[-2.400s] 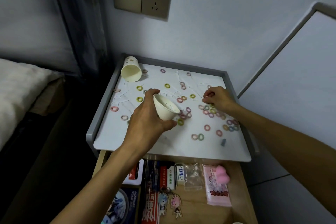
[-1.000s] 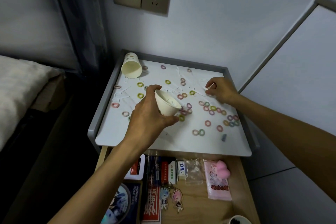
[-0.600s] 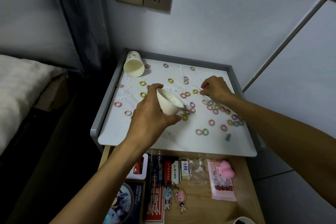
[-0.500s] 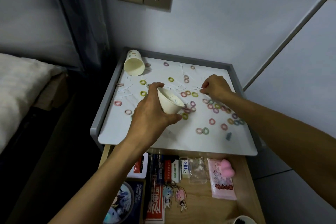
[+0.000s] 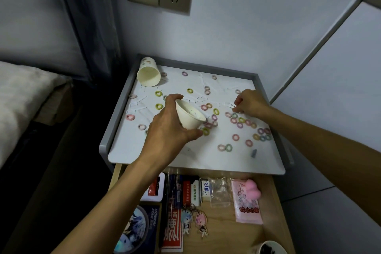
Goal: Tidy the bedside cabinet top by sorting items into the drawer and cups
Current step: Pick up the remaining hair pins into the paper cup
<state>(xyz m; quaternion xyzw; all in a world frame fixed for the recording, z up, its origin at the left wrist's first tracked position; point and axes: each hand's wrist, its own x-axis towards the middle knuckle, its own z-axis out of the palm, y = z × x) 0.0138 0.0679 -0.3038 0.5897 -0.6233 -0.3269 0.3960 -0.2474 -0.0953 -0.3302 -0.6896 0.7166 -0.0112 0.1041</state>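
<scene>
A bed (image 5: pixel 20 93) lies at the far left. On the white counter (image 5: pixel 165 156), in its back-left corner, a tipped cup (image 5: pixel 148 74) lies on its side with its mouth facing the viewer. Near the middle, the left hand (image 5: pixel 167 130) grips a second paper cup (image 5: pixel 188 116) round its wall, thumb underneath and fingers over the top. It is held tilted just above the surface, mouth turned up and to the right. Coloured rings (image 5: pixel 235 137) lie scattered across the counter, some just beside that cup's lower edge and a thicker cluster further right. At the back right, the right hand (image 5: pixel 250 103) rests low with its fingers curled, its fingertips pinching a thin white piece (image 5: pixel 233 105) at the surface, with rings just in front of it. Below the counter's front edge the drawer (image 5: pixel 226 231) stands open, holding two keychains (image 5: pixel 193 220) and a pink packet (image 5: pixel 246 204).
</scene>
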